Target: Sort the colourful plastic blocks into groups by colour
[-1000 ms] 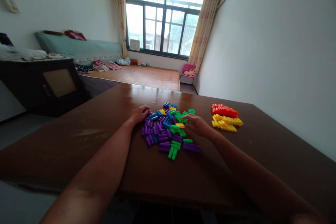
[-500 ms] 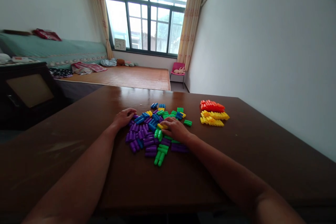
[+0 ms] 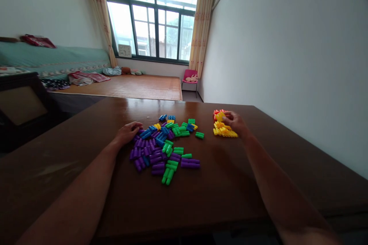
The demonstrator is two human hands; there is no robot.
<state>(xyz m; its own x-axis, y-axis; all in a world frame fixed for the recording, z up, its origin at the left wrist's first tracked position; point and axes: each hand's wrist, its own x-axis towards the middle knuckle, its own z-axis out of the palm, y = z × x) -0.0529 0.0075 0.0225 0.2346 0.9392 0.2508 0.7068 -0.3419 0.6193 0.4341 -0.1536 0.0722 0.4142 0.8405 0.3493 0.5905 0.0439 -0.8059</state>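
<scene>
My right hand (image 3: 234, 121) is closed on a yellow toy block (image 3: 220, 116), held above the yellow blocks (image 3: 225, 130) grouped on the right of the table. Red blocks (image 3: 215, 112) sit just behind, partly covered by that hand. At the left edge of a mixed heap, my left hand (image 3: 128, 132) rests with loosely curved fingers, beside purple blocks (image 3: 148, 146), and appears to hold nothing. Blue blocks (image 3: 162, 131) and green blocks (image 3: 181, 131) lie among the purple ones. Close to me, green blocks (image 3: 169, 172) form a short joined piece.
The brown table (image 3: 224, 195) stretches to both sides. Beyond it is a low bed (image 3: 138, 86) with cloths on it. A pink chair (image 3: 191, 73) stands by the window, and a dark cabinet (image 3: 21, 103) is at the left.
My right hand has moved from the mixed heap to the yellow group at the right, carrying a yellow block. My left hand stays beside the heap. The view has shifted slightly.
</scene>
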